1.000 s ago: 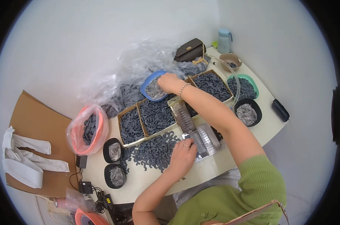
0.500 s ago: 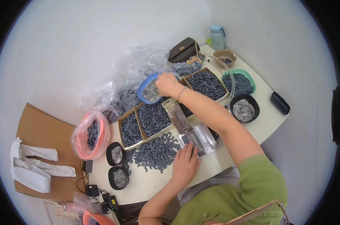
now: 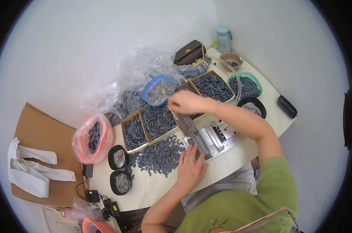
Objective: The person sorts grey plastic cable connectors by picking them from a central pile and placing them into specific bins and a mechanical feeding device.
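Note:
My left hand (image 3: 190, 167) lies with its fingers stretched out at the near left edge of a metal fixture (image 3: 211, 143) with ribbed, slotted plates. Over a clear plastic tray (image 3: 186, 126) on the fixture's far side, my right hand (image 3: 185, 102) hovers with its fingers curled together, slightly blurred. Whatever it pinches is hidden or too small to name. Just beyond that hand sits a blue dish (image 3: 148, 95) holding many small silvery metal pins. A spread of small dark grey plastic pieces (image 3: 158, 157) lies on the table left of my left hand.
Divided cardboard trays (image 3: 148, 130) full of dark grey pieces stand behind the fixture. Two black bowls (image 3: 115, 182) of pins sit at the left, another black bowl (image 3: 262, 113) lies under my right forearm. A green dish (image 3: 260, 83), flask (image 3: 223, 40) and handbag (image 3: 190, 52) stand farther back.
My right hand has moved from the pins in the blue dish toward me and right, over the clear tray. More of the fixture shows. My left hand stays nearly in place.

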